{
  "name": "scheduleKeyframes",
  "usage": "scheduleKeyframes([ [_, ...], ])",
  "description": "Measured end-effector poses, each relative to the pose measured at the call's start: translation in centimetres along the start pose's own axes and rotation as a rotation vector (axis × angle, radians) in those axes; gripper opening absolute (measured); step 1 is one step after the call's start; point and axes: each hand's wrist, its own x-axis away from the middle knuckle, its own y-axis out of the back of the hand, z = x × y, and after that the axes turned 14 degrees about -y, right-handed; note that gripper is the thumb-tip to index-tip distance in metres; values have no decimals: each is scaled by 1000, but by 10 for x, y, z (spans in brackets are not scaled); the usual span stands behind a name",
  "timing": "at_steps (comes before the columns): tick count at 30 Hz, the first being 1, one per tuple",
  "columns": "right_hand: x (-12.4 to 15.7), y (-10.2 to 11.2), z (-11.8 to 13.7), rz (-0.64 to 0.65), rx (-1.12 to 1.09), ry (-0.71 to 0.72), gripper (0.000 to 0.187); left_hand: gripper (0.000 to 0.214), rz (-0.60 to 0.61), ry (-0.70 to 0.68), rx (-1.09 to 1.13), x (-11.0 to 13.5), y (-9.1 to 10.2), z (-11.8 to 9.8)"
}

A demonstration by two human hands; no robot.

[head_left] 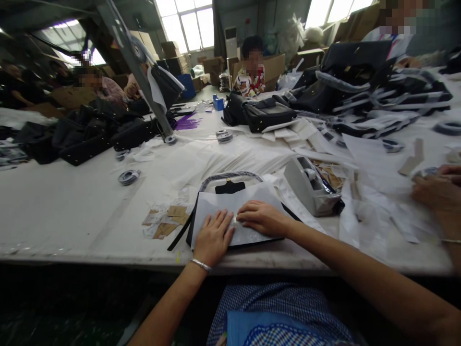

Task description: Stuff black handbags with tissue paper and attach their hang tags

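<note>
A black handbag [234, 244] lies in front of me near the table's front edge, with a white sheet [209, 204] spread over its body. Its wrapped handle [230, 175] arches at the far side, above a black flap tab [229, 187]. A black strap [180, 233] sticks out at the left. My left hand [214, 236], with a bracelet at the wrist, rests flat on the sheet, fingers spread. Beside it, my right hand [264, 219] lies palm down on the same sheet, fingers stretched close together. A small shiny spot shows between the two hands.
A grey tape dispenser [309, 187] stands right of the bag. Brown cards and clear packets [167, 222] lie left. White sheets [230, 161] and black bags [266, 113] lie beyond. A co-worker's hands [437, 190] are at the right; other people sit across the table.
</note>
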Motion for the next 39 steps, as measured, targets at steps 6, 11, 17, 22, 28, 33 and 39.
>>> scheduleKeyframes([
  [6, 0, -2, 0, 90, 58, -28, 28, 44, 14, 44, -19, 0, -2, -3],
  [11, -3, -1, 0, 123, 87, -2, 27, 44, -12, 44, -20, 1, 0, -5],
  [17, -2, -2, 2, 137, 118, 71, 26, 44, -4, 50, 33, 0, 1, -4],
  [22, 6, -9, -3, 49, 7, 41, 27, 45, -9, 31, 36, 1, 1, -3],
  [28, 4, -16, -7, 98, 8, -23, 31, 39, 46, -51, 17, 6, 9, -2],
  [33, 4, 1, -2, 279, 56, -2, 41, 42, 176, -157, -4, 0, 27, 11],
  [39, 17, 7, 1, 242, 178, -26, 63, 56, 138, -164, -31, 15, 23, 15],
])
